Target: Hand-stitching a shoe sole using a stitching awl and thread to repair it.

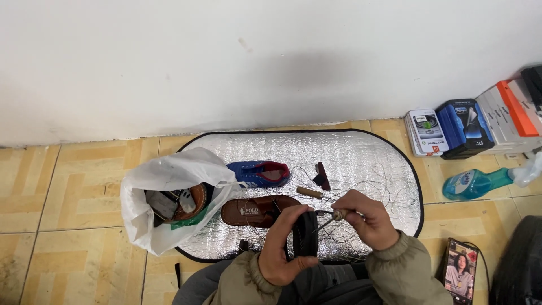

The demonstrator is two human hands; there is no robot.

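My left hand (pixel 285 248) is closest to me. Its fingers are curled tight around a black shoe (pixel 305 232), which I hold standing up on its edge, so its long side runs up and away from me. My thumb is on the near side and my other fingers wrap over the top.

Just to the right is my right hand (pixel 367 220). Its fingers are pinched shut on a small tool with a wooden handle (pixel 339 214). The thin metal tip points left, straight at the black shoe, and it looks like it touches the shoe's side. Thin thread (pixel 344 234) hangs loose under that hand.

A little past my fingers lies a brown sandal (pixel 257 212) flat on the shiny silver mat (pixel 361 152). A small wooden stick (pixel 309 192) lies just past my right hand.

Farther off is a blue shoe (pixel 258 173). To the left of my fingers sits a white plastic bag (pixel 164 195).
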